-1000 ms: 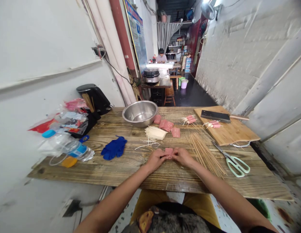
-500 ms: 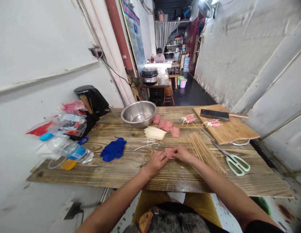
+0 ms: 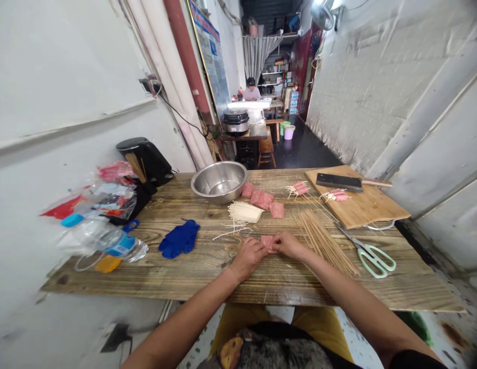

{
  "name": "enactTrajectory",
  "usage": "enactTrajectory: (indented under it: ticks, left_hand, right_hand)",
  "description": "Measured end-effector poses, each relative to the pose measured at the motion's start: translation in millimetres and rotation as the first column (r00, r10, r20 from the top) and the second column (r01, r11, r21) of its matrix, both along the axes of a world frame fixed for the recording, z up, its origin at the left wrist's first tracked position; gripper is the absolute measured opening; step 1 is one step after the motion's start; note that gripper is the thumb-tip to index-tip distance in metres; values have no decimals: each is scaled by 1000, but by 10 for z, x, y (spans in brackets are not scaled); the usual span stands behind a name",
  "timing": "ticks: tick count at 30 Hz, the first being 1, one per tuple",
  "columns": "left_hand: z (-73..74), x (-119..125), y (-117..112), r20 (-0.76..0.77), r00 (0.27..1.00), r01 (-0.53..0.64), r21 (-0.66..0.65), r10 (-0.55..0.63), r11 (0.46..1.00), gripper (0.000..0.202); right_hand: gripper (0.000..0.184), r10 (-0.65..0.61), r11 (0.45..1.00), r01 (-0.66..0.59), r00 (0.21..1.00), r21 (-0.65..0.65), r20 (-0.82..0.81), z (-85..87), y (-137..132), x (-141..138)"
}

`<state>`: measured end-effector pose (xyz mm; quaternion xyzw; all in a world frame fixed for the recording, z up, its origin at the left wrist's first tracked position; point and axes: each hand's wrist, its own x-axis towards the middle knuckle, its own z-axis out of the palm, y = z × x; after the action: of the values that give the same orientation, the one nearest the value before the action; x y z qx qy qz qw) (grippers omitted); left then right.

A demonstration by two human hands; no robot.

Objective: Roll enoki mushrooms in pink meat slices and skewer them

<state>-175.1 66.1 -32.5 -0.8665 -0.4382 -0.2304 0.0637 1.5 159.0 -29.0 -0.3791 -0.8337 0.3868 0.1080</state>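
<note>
A wooden tabletop [image 3: 177,279] spans the middle of the frame. Bamboo skewers [image 3: 326,242] lie fanned right of centre. Just left of them, the left hand [image 3: 249,256] and right hand [image 3: 291,245] meet, fingers curled, both pinching a pink meat slice [image 3: 266,239] on the wood.

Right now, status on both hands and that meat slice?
Left hand and right hand both pinching the pink meat slice on the table. Bamboo skewers lie beside the right hand.
</note>
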Motion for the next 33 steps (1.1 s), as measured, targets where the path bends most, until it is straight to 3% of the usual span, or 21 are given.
enactTrajectory:
  ticks: [5, 9, 12, 15, 17, 20, 23, 28, 33]
  left_hand:
    - [-13, -9, 26, 5, 1000, -13, -21, 13, 1000, 29]
    - [19, -6, 55, 39, 999, -5, -97, 9, 995, 31]
    - [79, 5, 69, 63, 998, -17, -174, 28, 985, 34]
    - [126, 15, 82, 72, 997, -23, -236, 41, 971, 35]
    - [132, 15, 88, 84, 995, -21, -260, 44, 965, 34]
    - [100, 7, 89, 122, 991, -26, -271, 61, 962, 31]
    - [51, 0, 86, 185, 978, -43, -289, 100, 956, 27]
    - [50, 0, 138, 255, 947, -80, -395, 193, 915, 20]
    - [113, -38, 270, 291, 937, -6, -534, 191, 845, 22]
  right_hand:
    - [15, 15, 998, -18, 998, 54, 62, 15, -1, -4]
    - [19, 21, 966, -29, 999, 258, 35, 83, -110, 53]
    - [21, 55, 890, -33, 998, 454, -34, 127, -264, 108]
    - [22, 128, 761, -137, 990, 634, 60, 113, -403, 131]
    - [23, 125, 685, -190, 982, 703, 143, 72, -451, 131]
    - [26, 126, 640, -236, 971, 731, 203, 11, -445, 129]
    - [28, 167, 661, -274, 961, 699, 219, 1, -382, 123]
    - [35, 177, 761, -251, 967, 598, 182, 52, -257, 97]
    - [21, 226, 865, -237, 971, 443, 78, 109, -124, 82]
